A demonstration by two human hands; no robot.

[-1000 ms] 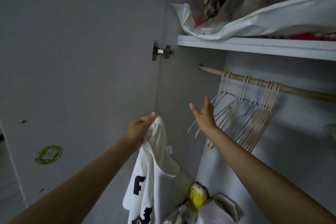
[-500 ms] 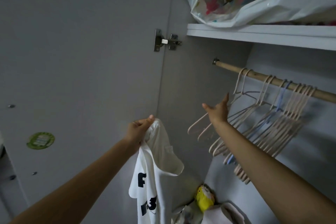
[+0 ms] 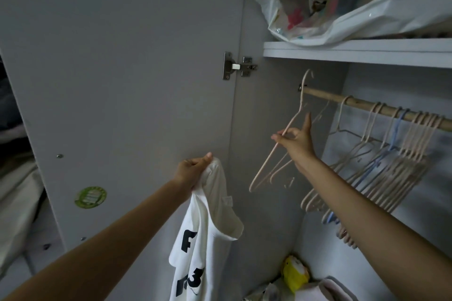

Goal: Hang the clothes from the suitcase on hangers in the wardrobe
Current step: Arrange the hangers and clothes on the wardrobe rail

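The left hand (image 3: 193,171) is closed on a bunched fold of a white T-shirt (image 3: 208,234) with black lettering, which hangs straight down from that grip beside the open wardrobe door (image 3: 122,80). The right hand (image 3: 294,139) is up and to the right of it, fingers pinched round the sloping arm of 1 pale hanger (image 3: 281,146). That hanger's hook stands above the left end of the wooden rail (image 3: 367,107) and looks free of it, though I cannot say for sure that it is not touching.

By my reading the task is at an early step for this garment — a hanger is in hand, the shirt is not yet on it, and nothing clothed hangs on the rail in view. What is left: thread the hanger into the shirt, hook it on the rail, then go on with whatever remains in the suitcase, which is out of view.

To the right of the right hand a crowded row of empty hangers (image 3: 391,154) swings at a slant, 1 or 2 of them blue — easy to snag. Above both hands a shelf (image 3: 354,50) carries a white plastic bag (image 3: 342,19) of fabrics. Below the right forearm, on the wardrobe floor, lie a yellow bag (image 3: 294,273) and some folded cloth.
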